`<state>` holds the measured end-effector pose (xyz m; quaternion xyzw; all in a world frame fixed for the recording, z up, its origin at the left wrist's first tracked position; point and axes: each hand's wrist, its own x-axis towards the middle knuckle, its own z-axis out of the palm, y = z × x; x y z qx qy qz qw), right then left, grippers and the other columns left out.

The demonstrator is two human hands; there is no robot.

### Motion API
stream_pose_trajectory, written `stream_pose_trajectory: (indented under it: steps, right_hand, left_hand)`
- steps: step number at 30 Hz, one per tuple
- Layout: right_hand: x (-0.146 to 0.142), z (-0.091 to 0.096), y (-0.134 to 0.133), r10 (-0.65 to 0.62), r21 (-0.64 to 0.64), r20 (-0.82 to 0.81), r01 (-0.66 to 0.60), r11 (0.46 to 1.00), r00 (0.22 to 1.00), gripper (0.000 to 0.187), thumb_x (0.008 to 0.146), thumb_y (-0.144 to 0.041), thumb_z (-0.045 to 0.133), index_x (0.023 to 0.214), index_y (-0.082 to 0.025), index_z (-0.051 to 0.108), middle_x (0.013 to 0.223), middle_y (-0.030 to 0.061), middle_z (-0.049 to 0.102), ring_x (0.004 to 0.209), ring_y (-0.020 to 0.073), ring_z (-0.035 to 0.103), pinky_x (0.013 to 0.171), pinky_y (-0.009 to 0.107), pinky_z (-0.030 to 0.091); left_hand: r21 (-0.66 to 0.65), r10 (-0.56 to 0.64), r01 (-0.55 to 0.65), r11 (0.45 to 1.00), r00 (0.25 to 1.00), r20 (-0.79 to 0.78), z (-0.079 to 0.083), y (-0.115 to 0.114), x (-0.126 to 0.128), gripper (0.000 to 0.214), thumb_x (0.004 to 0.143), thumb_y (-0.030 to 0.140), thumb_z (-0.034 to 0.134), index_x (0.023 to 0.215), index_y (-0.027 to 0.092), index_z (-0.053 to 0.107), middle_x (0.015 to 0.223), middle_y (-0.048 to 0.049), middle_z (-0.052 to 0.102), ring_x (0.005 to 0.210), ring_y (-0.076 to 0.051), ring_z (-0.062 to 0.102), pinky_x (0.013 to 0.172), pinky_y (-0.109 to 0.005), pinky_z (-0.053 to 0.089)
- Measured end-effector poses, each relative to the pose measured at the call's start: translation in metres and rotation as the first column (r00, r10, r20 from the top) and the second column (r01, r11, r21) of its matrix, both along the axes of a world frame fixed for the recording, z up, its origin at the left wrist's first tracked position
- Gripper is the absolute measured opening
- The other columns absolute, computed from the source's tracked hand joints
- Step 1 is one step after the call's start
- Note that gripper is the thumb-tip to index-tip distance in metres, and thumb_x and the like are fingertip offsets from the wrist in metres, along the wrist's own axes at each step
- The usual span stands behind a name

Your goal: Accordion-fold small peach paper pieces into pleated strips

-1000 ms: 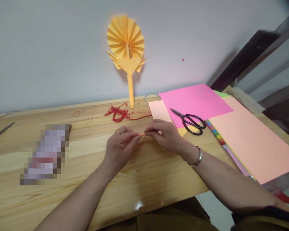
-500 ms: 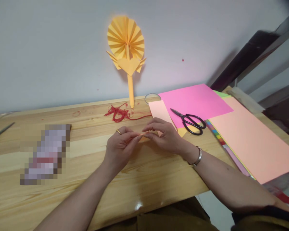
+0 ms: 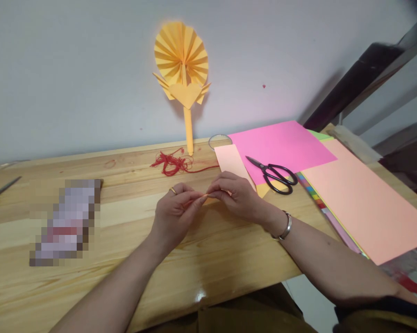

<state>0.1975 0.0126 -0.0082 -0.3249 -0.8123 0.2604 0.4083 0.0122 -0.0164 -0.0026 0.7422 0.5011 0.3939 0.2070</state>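
Observation:
Over the wooden table (image 3: 125, 286), my left hand (image 3: 175, 215) and my right hand (image 3: 241, 199) meet fingertip to fingertip. Both are closed in a pinch on a small piece of orange paper (image 3: 213, 201), mostly hidden by the fingers. Past my right hand lies a pale peach paper strip (image 3: 231, 158), partly covered by that hand. A tangle of red thread (image 3: 171, 164) rests just beyond my hands, one strand running right toward the strip. Black-handled scissors (image 3: 276, 175) lie to the right on a pink sheet (image 3: 281, 148).
A folded yellow paper fan flower (image 3: 182, 60) with a heart leans against the wall. Peach sheets (image 3: 364, 199) are stacked at the right. A blurred-out flat object (image 3: 67, 222) lies left, with another dark-handled tool (image 3: 2, 192) at the edge. A clear ring (image 3: 220, 135) stands behind the strip.
The fingers of my right hand have closed more tightly, and its fingertips now press together on the paper. My left hand has shifted very slightly right.

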Motion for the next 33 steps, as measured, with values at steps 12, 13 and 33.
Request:
stream_pose_trajectory:
  steps: [12, 13, 33]
  right_hand:
    - [0.0038, 0.0044, 0.0044, -0.034, -0.030, 0.044, 0.036, 0.999, 0.998, 0.014, 0.086, -0.011, 0.049, 0.079, -0.017, 0.059, 0.076, 0.0027, 0.057, 0.076, 0.0137, 0.053, 0.069, 0.026, 0.044]
    - [0.0041, 0.0045, 0.0046, -0.036, -0.032, 0.043, 0.037, 0.999, 0.998, 0.014, 0.086, -0.011, 0.049, 0.079, -0.017, 0.059, 0.076, 0.0026, 0.057, 0.076, 0.0137, 0.053, 0.070, 0.026, 0.044]
    - [0.0048, 0.0026, 0.0072, -0.070, -0.058, 0.021, 0.071, 0.996, 0.997, 0.012, 0.085, -0.012, 0.051, 0.078, -0.016, 0.060, 0.075, 0.0022, 0.058, 0.075, 0.0138, 0.053, 0.069, 0.027, 0.043]
  left_hand:
    - [0.004, 0.095, -0.095, 0.995, 0.995, -0.011, 0.0001, 0.0035, -0.0012, 0.008, 0.075, 0.026, 0.067, 0.080, 0.023, 0.072, 0.070, 0.0027, 0.058, 0.063, -0.009, 0.054, 0.058, -0.020, 0.043]
    - [0.003, 0.100, -0.100, 0.995, 0.995, -0.013, 0.0003, 0.0038, -0.0011, 0.008, 0.075, 0.026, 0.067, 0.080, 0.023, 0.072, 0.070, 0.0026, 0.059, 0.063, -0.009, 0.054, 0.058, -0.020, 0.043]
    - [-0.154, 0.205, -0.217, 0.964, 0.975, -0.086, 0.0031, 0.0017, -0.0040, 0.021, 0.073, 0.036, 0.065, 0.088, 0.023, 0.071, 0.057, 0.0049, 0.063, 0.048, -0.009, 0.052, 0.051, -0.020, 0.043]
